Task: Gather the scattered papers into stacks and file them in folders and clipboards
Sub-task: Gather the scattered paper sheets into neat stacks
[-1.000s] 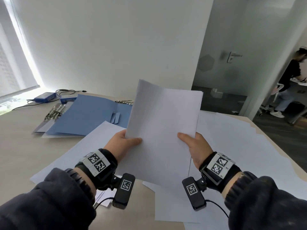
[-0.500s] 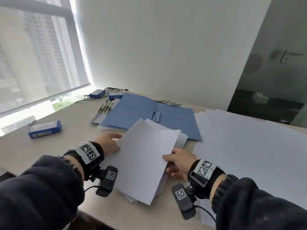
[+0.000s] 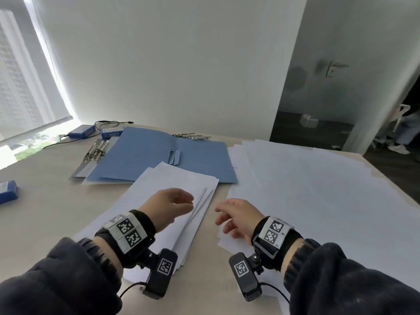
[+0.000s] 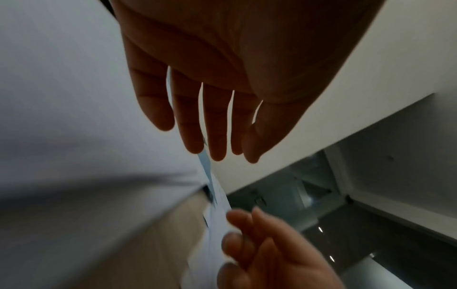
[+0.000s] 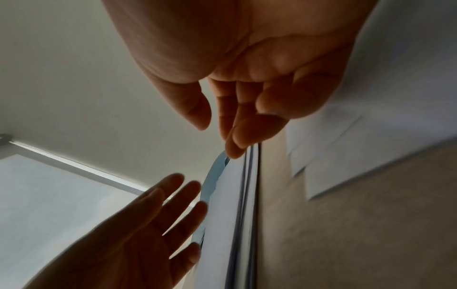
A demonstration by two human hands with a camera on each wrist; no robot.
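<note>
Both hands are hovering with nothing in them: the left hand (image 3: 169,206), its grip wide with fingers straight, over the loose stack of white paper sheets (image 3: 159,196) lying near the beige worktop's (image 3: 41,201) front edge, and the right hand (image 3: 236,215), fingers loosely curled, just beside that stack. The open blue paper folder (image 3: 163,155) is lying behind, toward the far edge.

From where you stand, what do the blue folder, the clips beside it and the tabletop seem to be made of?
Blue folder: looks like matte card, flat and thin with no glare and a soft centre crease. Clips: apparently metal, silvery with bright glints. Tabletop: beige, smooth and dull, perhaps laminate; the pictures cannot settle it.
</note>
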